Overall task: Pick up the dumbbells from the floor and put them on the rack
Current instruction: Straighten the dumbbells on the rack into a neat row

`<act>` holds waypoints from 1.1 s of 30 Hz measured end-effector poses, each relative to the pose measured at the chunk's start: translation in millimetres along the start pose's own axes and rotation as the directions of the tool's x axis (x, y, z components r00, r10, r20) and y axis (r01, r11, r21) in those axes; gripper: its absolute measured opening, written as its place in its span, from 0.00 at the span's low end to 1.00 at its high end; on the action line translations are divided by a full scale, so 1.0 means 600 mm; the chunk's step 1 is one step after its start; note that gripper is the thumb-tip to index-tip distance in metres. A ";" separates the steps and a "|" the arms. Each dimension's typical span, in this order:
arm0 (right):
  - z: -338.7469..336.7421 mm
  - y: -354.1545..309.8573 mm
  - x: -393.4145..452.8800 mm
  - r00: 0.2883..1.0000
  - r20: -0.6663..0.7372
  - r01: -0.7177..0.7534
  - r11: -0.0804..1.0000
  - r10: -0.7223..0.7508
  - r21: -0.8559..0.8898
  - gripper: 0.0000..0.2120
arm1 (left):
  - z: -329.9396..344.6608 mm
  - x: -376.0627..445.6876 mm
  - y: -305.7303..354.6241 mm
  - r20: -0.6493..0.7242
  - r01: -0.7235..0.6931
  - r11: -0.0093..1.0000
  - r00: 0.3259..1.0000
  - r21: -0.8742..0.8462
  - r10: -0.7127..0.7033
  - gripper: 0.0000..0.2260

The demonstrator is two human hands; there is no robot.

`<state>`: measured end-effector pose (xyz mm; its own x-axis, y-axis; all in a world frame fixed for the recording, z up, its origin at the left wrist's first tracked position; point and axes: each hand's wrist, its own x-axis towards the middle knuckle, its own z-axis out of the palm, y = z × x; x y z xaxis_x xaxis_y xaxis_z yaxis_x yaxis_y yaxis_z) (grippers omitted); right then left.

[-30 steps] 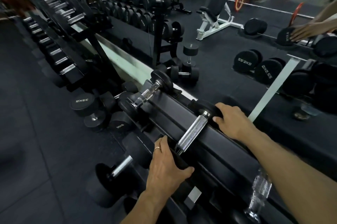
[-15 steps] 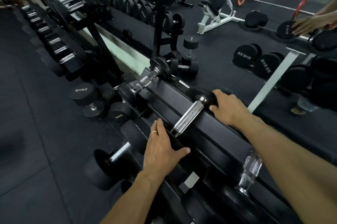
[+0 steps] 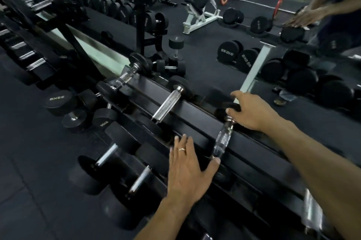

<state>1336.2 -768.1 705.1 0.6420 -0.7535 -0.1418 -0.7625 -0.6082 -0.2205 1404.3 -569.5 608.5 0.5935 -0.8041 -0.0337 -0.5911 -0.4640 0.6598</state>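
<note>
Dumbbell [image 3: 221, 138] lying across the top rail of the rack [image 3: 195, 111], chrome handle pointing toward the camera, far black head tucked against the mirror side. Right hand [image 3: 252, 112] draped over that far head, fingers [image 3: 233, 111] loosely curled on the rubber, gripping or only steadying — cannot tell. Left hand [image 3: 187, 169] flat on the lower rail, fingers [image 3: 176, 142] straight and slightly spread, thumb stretched out to touch the near end of the handle; nothing pinched. Second racked dumbbell [image 3: 168, 104] just to the left, apart from both hands. More weights waiting below: a pair of loose dumbbells [image 3: 105, 154] at floor level beside the rack, and upright 35KG dumbbells [image 3: 58, 101] farther left.

Risk from here, as a judgement: near head looks hidden below the rail edge, so seating uncertain. Letting go too soon could send the weight rolling or tipping off the front, straight toward the left hand or down to the floor. Thumb at the handle end looks like a likely pinch point if the bar slides forward. Mirror close behind the right hand, too; a hard shove backward might knock the head into it.
</note>
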 end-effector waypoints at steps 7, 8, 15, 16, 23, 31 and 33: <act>0.035 0.045 -0.021 0.996 0.037 -0.089 0.985 0.085 0.146 0.24 | 0.062 -0.031 0.038 0.099 0.197 0.954 0.979 -0.228 -0.178 0.57; 0.037 0.047 -0.018 0.996 0.018 -0.087 0.983 0.085 0.160 0.22 | 0.066 -0.029 0.039 0.076 0.202 0.948 0.979 -0.245 -0.189 0.56; 0.031 0.057 -0.009 0.998 0.028 -0.063 0.977 0.059 0.203 0.21 | 0.075 -0.024 0.033 0.062 0.192 0.939 0.981 -0.286 -0.182 0.53; 0.032 0.057 -0.010 0.999 0.015 -0.052 0.977 0.050 0.209 0.21 | 0.075 -0.024 0.033 0.061 0.191 0.941 0.982 -0.281 -0.181 0.53; 0.048 0.099 -0.043 0.997 -0.033 -0.061 0.951 0.075 0.304 0.17 | 0.077 -0.031 0.040 0.043 0.121 0.964 0.993 -0.236 -0.114 0.51; 0.043 0.094 -0.034 0.998 -0.026 -0.047 0.960 0.056 0.277 0.16 | 0.068 -0.023 0.031 0.087 0.148 0.954 0.988 -0.260 -0.129 0.52; 0.044 0.093 -0.036 0.998 -0.028 -0.050 0.962 0.060 0.269 0.17 | 0.070 -0.024 0.032 0.089 0.150 0.952 0.988 -0.266 -0.130 0.52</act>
<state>1281.8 -779.2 670.2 0.5929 -0.7952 -0.1273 -0.7439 -0.4803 -0.4647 1361.4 -582.4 590.0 0.6149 -0.7664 -0.1858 -0.3288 -0.4633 0.8230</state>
